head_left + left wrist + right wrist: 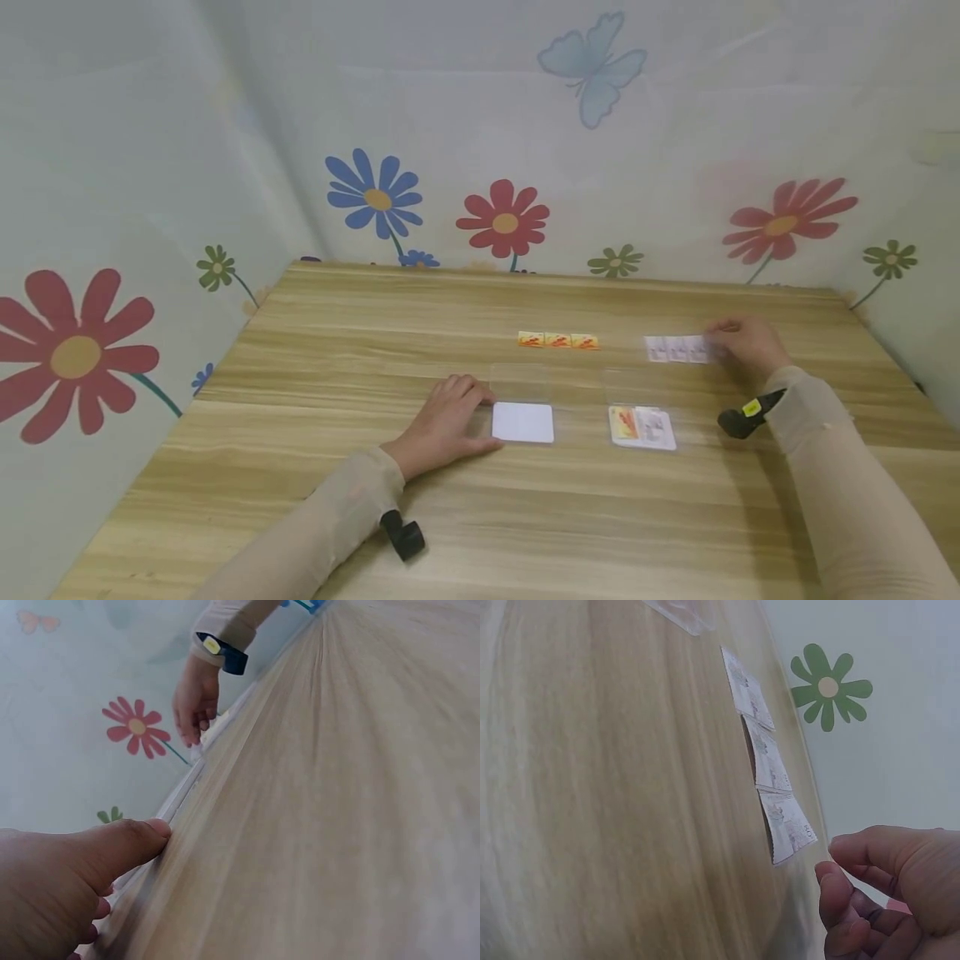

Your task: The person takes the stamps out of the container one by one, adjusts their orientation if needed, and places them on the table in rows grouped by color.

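Only from right wrist: right hand (922,881), fingertips (834,889) parted, beside papers (769,756); left hand (447,422) spread.

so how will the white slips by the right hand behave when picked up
The white slips look paper-thin, so probably very light and floppy. They kink where they meet, so might fold there if joined. Their shadowed edges seem lifted from the table, which should help a grip.

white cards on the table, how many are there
2 in view: one card beside the left hand, and another card to its right, partly covered by orange and pale stamps. Any stacked beneath would be hidden.
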Motion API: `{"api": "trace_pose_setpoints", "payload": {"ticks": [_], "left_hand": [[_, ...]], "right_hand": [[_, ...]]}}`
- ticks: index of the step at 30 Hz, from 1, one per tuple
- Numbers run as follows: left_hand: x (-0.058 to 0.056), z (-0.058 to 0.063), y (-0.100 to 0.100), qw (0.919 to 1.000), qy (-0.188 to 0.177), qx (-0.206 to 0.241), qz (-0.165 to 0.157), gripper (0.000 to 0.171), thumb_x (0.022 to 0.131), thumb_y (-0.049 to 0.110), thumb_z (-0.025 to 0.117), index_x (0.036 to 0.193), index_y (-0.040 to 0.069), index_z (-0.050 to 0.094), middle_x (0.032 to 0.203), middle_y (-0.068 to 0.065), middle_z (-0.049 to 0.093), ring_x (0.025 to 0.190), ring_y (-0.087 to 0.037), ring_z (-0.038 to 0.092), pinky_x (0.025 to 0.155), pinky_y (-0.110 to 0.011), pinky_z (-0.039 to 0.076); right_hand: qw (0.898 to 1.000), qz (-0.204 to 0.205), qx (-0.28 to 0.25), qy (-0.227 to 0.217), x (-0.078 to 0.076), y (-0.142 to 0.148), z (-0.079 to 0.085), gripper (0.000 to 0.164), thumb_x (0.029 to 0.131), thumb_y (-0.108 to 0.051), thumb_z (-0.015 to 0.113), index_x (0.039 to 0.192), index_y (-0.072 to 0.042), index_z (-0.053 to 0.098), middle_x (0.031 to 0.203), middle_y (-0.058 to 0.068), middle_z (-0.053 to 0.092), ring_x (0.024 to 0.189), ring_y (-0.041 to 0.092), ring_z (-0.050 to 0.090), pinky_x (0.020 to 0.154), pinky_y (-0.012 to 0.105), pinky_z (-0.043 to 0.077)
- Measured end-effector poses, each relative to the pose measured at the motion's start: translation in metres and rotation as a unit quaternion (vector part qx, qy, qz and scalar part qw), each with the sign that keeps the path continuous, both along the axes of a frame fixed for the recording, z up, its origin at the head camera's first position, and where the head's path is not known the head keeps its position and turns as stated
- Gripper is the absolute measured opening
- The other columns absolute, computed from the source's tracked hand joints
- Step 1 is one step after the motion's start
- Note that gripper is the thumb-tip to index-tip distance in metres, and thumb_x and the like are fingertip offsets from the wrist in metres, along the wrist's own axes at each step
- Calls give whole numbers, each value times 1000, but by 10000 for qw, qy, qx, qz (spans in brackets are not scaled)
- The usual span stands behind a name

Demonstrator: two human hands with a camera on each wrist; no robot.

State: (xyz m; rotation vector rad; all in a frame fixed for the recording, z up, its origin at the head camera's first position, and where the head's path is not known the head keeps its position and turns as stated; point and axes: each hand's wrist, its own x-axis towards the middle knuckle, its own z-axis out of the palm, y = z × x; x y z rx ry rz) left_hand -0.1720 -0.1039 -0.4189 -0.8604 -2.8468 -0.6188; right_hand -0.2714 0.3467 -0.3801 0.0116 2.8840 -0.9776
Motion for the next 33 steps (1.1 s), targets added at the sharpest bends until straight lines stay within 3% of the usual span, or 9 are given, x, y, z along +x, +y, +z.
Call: {"api": "trace_pose_setpoints", "payload": {"ticks": [8,13,20,28,33], "left_hand": [[2,1,-4,9999,66,-79,1,54,75,44,78,113,9,61,111,-5,58,107,-23,50,100,-42,39],[2,0,-4,9998,83,-180,-36,55,76,45,77,115,10,61,111,-5,58,106,-22,50,100,-41,40],[5,5,-1,9989,339,-306,-58,56,76,46,76,114,9,61,112,-5,58,106,-22,51,97,-40,41],[9,15,12,9946,886,-522,-149,54,77,46,76,113,7,62,110,-5,59,106,-22,53,98,-39,42],[9,21,23,9930,1042,-497,-265,54,79,46,74,115,8,61,111,-5,59,107,-22,52,99,-39,41]], "right_hand": [[10000,-26,-72,35,8,-6,9,42,99,-27,50,125,6,54,114,28,60,94,30,57,69,25,45],[9989,170,94,431,11,-7,11,40,99,-24,49,123,8,55,116,32,60,94,34,62,68,27,48],[9969,227,385,643,16,-12,17,39,100,-25,48,123,6,55,121,32,57,105,43,57,84,53,48],[9936,272,314,1054,28,-17,20,35,98,-24,53,119,4,58,117,30,60,103,41,57,83,52,48],[9891,372,256,1401,38,-21,21,31,98,-20,54,117,4,60,114,29,62,100,40,59,82,50,48]]}}
